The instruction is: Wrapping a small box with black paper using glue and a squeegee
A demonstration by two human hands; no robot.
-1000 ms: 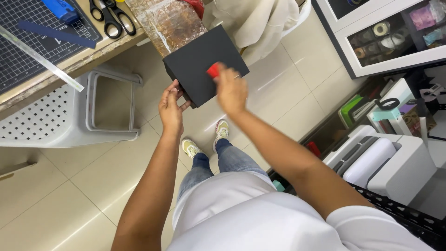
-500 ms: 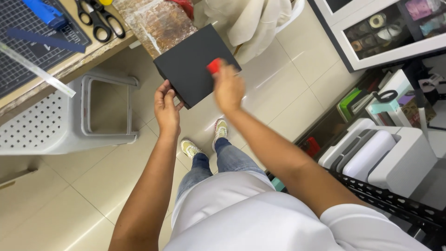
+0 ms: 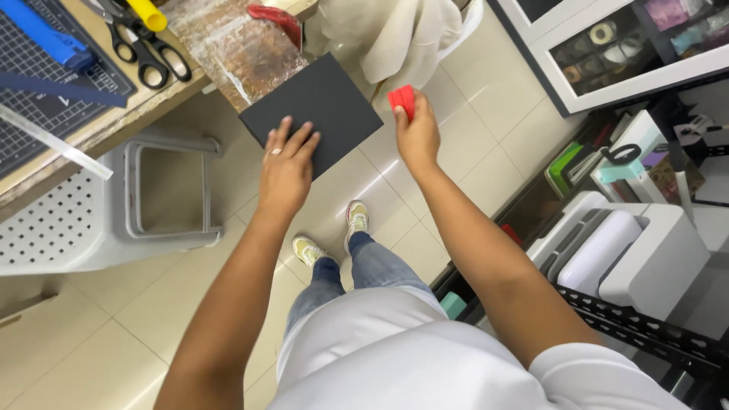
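Left hand (image 3: 285, 171) lies flat, fingers spread, on a dark grey board (image 3: 311, 112); right hand (image 3: 416, 137), just beside the board's edge, pinches a small red block (image 3: 402, 101).

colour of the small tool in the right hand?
Red, pinched in the right hand; head view.

The right hand (image 3: 416, 137) hides most of the small red block (image 3: 402, 99); the left hand (image 3: 286, 168) covers the flat black board's (image 3: 319, 102) near edge; the top edge cuts off the yellow tube (image 3: 148, 13)
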